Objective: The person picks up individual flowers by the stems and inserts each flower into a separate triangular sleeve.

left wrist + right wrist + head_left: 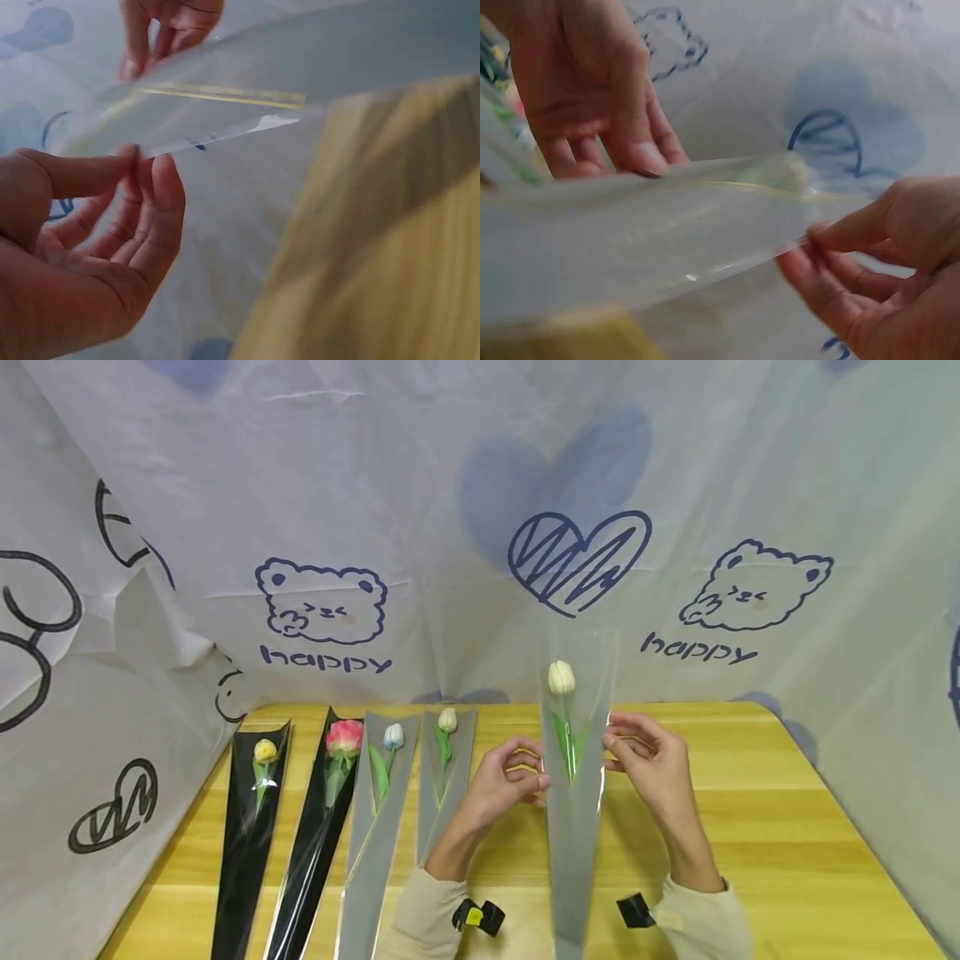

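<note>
A white tulip (561, 678) with green leaves shows through a long, clear-and-grey flower sleeve (573, 852) in the head view. My left hand (504, 781) pinches the sleeve's left edge between thumb and fingers. On the opposite edge, my right hand (651, 762) pinches the film at about the height of the leaves. Both wrist views show the translucent sleeve (247, 67) stretched between the left hand (97, 240) and the right hand (900, 270), with a thin gold line running along it.
Left of my hands lie several wrapped flowers: a yellow one (265, 751) and a pink one (345, 737) in black sleeves, a blue-white tulip (393, 737) and a white tulip (447, 720) in grey ones. Behind the wooden table (780, 827) hangs a printed white cloth (450, 610).
</note>
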Tool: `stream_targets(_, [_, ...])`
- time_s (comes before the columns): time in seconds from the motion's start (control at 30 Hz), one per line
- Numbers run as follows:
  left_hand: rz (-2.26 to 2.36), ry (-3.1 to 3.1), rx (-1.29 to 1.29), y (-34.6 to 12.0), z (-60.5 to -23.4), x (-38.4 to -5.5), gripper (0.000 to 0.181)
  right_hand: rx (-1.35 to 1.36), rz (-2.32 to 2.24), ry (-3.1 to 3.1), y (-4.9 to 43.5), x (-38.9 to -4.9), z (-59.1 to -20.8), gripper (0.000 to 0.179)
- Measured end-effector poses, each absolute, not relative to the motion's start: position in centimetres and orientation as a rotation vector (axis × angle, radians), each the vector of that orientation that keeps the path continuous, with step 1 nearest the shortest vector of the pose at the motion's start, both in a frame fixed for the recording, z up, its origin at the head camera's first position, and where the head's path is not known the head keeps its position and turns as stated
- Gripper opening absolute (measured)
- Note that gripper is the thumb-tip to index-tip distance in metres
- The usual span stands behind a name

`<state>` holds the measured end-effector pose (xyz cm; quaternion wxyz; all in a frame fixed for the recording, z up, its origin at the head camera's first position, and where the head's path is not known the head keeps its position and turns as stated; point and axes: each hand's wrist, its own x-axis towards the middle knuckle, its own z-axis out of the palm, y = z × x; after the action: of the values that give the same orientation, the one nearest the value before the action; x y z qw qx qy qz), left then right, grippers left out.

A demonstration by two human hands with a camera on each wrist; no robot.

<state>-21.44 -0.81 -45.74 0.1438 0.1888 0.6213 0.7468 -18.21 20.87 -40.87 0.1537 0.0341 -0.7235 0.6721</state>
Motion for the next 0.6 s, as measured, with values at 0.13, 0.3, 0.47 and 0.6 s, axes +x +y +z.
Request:
stream_targets(0.13, [2.110, 1.823, 0.414, -0.2, -47.6, -21.7, 0.027, -0.003, 1.969, -2.262, 22.1, -19.2, -43.1, 0.034])
stream_targets(0.3, [1.988, 1.903, 0.285, 1.0, -49.6, -21.6, 0.024, -0.109, 1.999, -2.422, 23.7, -19.9, -46.2, 0.039])
stream_targets(0.47, [1.848, 2.052, 0.205, 1.6, -50.9, -21.5, 0.023, -0.172, 2.026, -2.476, 24.1, -20.3, -48.6, 0.040])
stream_targets(0.6, [1.743, 2.216, 0.219, 1.6, -51.0, -21.5, 0.022, -0.200, 2.019, -2.496, 24.0, -20.6, -49.6, 0.041])
